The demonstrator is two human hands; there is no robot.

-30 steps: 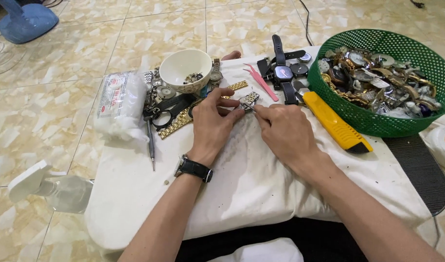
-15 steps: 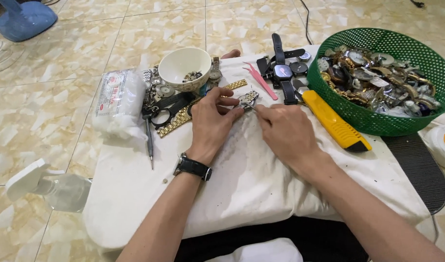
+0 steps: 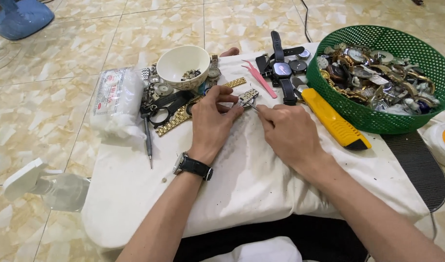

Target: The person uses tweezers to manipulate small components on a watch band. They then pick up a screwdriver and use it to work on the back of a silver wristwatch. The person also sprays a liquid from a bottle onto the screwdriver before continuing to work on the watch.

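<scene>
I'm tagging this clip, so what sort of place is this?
Probably a home watch-repair spot on a tiled floor: a green basket full of watches, a cloth-covered table, and both hands working a metal watch band.

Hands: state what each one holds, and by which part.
Left hand pinches a silver metal watch band piece by its near end. Right hand grips a thin tool, mostly hidden, tip at the band.

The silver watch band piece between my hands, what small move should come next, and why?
Probably steady the silver band piece with the left hand and press the thin tool in the right hand gently into the link, since its tip already meets the band.
</scene>
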